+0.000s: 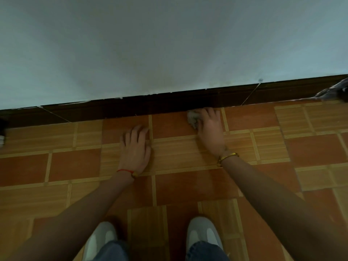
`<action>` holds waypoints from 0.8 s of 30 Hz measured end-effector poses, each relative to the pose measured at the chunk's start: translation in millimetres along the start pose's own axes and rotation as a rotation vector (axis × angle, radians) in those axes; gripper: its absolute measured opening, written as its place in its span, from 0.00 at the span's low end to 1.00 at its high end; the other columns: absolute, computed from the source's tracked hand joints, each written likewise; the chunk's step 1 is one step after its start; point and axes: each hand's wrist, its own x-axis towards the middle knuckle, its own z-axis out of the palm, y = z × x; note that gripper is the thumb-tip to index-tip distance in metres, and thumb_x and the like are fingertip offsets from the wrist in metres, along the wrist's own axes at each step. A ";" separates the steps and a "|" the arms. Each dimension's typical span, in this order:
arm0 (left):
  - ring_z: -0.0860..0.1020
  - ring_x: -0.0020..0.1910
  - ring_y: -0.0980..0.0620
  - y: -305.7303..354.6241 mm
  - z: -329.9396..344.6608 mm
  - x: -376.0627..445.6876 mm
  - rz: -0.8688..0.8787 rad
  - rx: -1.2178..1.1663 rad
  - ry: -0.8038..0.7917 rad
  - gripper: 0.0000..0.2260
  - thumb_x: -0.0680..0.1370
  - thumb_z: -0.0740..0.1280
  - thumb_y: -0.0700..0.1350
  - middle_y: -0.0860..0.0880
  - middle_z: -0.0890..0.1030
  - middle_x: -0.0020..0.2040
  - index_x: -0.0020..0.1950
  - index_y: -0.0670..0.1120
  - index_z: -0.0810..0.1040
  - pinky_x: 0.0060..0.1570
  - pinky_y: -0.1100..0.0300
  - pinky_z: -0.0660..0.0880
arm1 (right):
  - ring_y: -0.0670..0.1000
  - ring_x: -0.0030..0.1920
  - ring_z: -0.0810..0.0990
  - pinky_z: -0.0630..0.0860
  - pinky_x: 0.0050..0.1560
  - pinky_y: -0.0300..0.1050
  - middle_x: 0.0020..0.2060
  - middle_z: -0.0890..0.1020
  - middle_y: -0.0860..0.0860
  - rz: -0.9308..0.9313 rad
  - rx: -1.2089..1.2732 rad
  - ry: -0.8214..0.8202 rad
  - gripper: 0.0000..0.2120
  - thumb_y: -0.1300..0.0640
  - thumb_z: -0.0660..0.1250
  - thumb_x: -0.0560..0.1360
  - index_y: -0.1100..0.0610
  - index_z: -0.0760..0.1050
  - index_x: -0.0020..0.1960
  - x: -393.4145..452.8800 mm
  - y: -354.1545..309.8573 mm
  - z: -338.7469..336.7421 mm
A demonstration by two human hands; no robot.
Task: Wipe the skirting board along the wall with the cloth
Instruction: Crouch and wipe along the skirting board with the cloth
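A dark brown skirting board (150, 104) runs along the foot of the pale wall (169, 44), rising slightly to the right. My right hand (210, 127) grips a small grey crumpled cloth (193, 118) and holds it at the bottom edge of the board, where it meets the floor. Most of the cloth is hidden under my fingers. My left hand (135, 146) hovers over or rests on the tiled floor a short way in front of the board, fingers spread and relaxed, holding nothing.
The floor (75, 166) is orange and tan patterned tile. My two white shoes (101, 240) (204, 234) stand below the hands. A grey bundle of fabric (335, 91) lies at the far right against the board. A dark object (2, 129) sits at the left edge.
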 end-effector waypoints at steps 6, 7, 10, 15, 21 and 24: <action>0.67 0.69 0.37 24.7 -0.9 -6.2 -0.025 -0.037 0.009 0.23 0.78 0.53 0.47 0.40 0.70 0.70 0.73 0.44 0.68 0.72 0.34 0.62 | 0.62 0.60 0.68 0.67 0.61 0.53 0.61 0.73 0.62 0.334 -0.066 0.127 0.20 0.70 0.61 0.73 0.62 0.71 0.65 3.2 52.7 -38.7; 0.67 0.70 0.38 28.9 -0.9 -5.9 -0.025 -0.030 0.008 0.23 0.78 0.54 0.47 0.41 0.70 0.70 0.73 0.44 0.68 0.72 0.35 0.62 | 0.62 0.60 0.68 0.66 0.61 0.52 0.61 0.72 0.62 0.381 -0.068 0.135 0.20 0.69 0.61 0.73 0.63 0.71 0.65 3.9 52.7 -39.2; 0.67 0.70 0.39 40.2 5.5 -1.1 0.000 -0.033 0.000 0.23 0.78 0.55 0.46 0.41 0.70 0.72 0.74 0.44 0.68 0.71 0.35 0.64 | 0.61 0.60 0.68 0.68 0.63 0.53 0.61 0.71 0.61 0.374 -0.063 0.135 0.22 0.70 0.64 0.71 0.63 0.71 0.64 2.8 32.6 -30.5; 0.66 0.72 0.37 52.1 22.5 19.8 0.011 -0.073 0.002 0.24 0.79 0.53 0.47 0.39 0.69 0.72 0.74 0.42 0.69 0.73 0.33 0.59 | 0.59 0.59 0.69 0.70 0.60 0.50 0.61 0.74 0.60 0.048 -0.010 -0.015 0.20 0.72 0.65 0.71 0.61 0.74 0.62 -7.8 -24.7 11.7; 0.66 0.73 0.37 52.3 38.4 26.6 -0.020 -0.075 0.047 0.24 0.80 0.52 0.48 0.39 0.70 0.72 0.74 0.42 0.69 0.74 0.32 0.57 | 0.57 0.57 0.70 0.71 0.58 0.49 0.60 0.74 0.58 0.035 -0.011 0.041 0.19 0.70 0.65 0.72 0.61 0.74 0.62 -5.7 0.8 1.0; 0.64 0.74 0.39 49.4 43.7 24.3 -0.007 -0.083 0.075 0.23 0.81 0.53 0.47 0.40 0.68 0.74 0.75 0.42 0.68 0.75 0.33 0.55 | 0.59 0.58 0.69 0.70 0.59 0.51 0.59 0.74 0.60 0.224 -0.025 0.176 0.19 0.71 0.62 0.72 0.62 0.73 0.62 0.0 33.5 -19.9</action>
